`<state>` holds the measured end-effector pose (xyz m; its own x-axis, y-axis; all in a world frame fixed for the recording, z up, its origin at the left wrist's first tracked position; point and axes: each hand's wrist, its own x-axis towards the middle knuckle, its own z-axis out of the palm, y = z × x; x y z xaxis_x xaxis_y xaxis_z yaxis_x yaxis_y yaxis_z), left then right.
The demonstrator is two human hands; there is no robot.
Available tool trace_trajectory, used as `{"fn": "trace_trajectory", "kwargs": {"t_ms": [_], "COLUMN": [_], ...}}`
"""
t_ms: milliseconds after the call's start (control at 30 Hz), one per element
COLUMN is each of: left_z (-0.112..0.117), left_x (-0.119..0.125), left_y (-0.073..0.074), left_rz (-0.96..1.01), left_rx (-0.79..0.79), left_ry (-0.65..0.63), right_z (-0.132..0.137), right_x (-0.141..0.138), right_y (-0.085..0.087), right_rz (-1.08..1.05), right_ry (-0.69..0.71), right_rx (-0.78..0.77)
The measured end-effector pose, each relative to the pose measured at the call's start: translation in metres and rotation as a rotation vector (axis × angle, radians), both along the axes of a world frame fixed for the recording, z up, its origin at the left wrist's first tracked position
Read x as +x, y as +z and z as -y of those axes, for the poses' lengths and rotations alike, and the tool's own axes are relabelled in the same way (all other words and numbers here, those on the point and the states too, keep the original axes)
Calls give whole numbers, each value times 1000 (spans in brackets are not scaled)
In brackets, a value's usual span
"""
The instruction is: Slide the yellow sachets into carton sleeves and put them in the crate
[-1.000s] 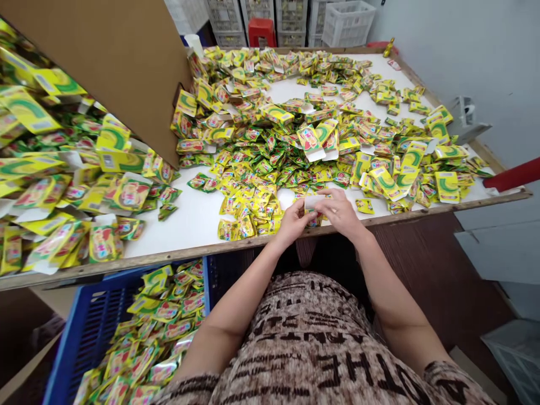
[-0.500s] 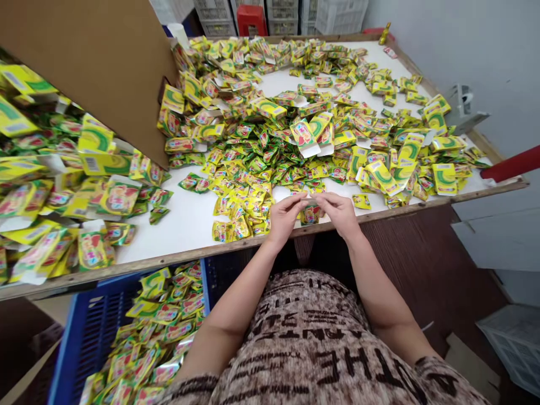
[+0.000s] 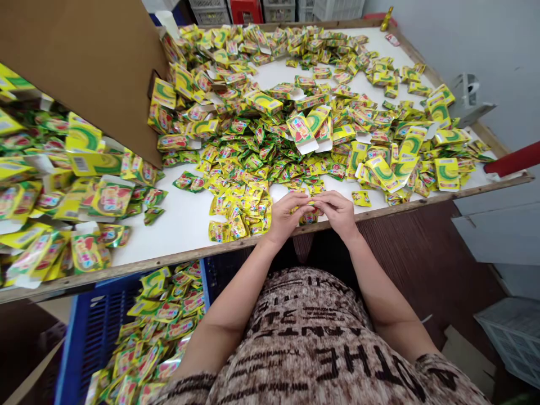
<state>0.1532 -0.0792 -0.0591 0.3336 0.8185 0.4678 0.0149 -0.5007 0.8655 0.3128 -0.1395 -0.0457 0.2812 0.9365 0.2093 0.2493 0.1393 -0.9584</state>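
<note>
At the table's front edge, my left hand (image 3: pixel 287 216) and my right hand (image 3: pixel 337 212) meet over a small printed box (image 3: pixel 309 218). Fingers and thumbs of both hands pinch its upper end, and they cover most of it. Part of its green and red face shows below the fingers. Just left of my left hand lies a pile of small yellow sachets (image 3: pixel 240 211). One loose sachet (image 3: pixel 361 198) rests to the right of my right hand. Beyond my hands, green sachets (image 3: pixel 270 146) and yellow-green boxes (image 3: pixel 301 132), some with open white flaps, are heaped together.
A brown cardboard panel (image 3: pixel 97 62) stands on the table at left, with more boxes (image 3: pixel 112 194) beside it. Below the wooden edge (image 3: pixel 169 257), a blue crate (image 3: pixel 80 332) holds many packets. A red bar (image 3: pixel 512 162) juts in from the right.
My fingers have closed further over the top of the box, and the pale flap seen there before is now hidden. The whole view has shifted slightly.
</note>
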Motion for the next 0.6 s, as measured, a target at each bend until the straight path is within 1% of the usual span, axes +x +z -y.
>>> {"fn": "trace_trajectory", "kwargs": {"t_ms": [67,100,133,167,200,233,267,333,367,433,467,533,600], "left_z": [2,3,4,5,5,4,3,1,-1,-3,-4,-3,3], "left_x": [-3,-3,-4,-4,-4,-4,-3,-1,0,4,5,-2,-24], "left_y": [-1,-2,-3,-4,-5,-7,-8,-11,-11,-10,-8,-2,5], "left_rz": [-75,-108,-134,-160,-185,-206,-223,-238,-235,-209,-175,-37,116], "left_rx": [19,24,30,37,44,48,47,29,15,-21,-46,-136,-306], "left_ry": [-53,-84,-112,-142,-170,-194,-216,-242,-245,-246,-226,-123,-26], "right_z": [-2,-8,-18,-29,-43,-57,-71,-92,-98,-102,-100,-91,-80], "right_x": [12,20,29,38,47,55,62,68,68,66,64,65,70], "right_y": [-1,-1,-2,-3,-4,-5,-6,-6,-6,-4,-2,1,4], "right_rz": [69,95,126,170,243,367,523,778,869,963,983,994,929], "right_ry": [62,69,48,-7,-93,-180,-220,-246,-240,-224,-209,-170,-151], "right_rx": [-21,-46,-78,-119,-155,-196,-254,-378,-432,-502,-506,-453,-343]}}
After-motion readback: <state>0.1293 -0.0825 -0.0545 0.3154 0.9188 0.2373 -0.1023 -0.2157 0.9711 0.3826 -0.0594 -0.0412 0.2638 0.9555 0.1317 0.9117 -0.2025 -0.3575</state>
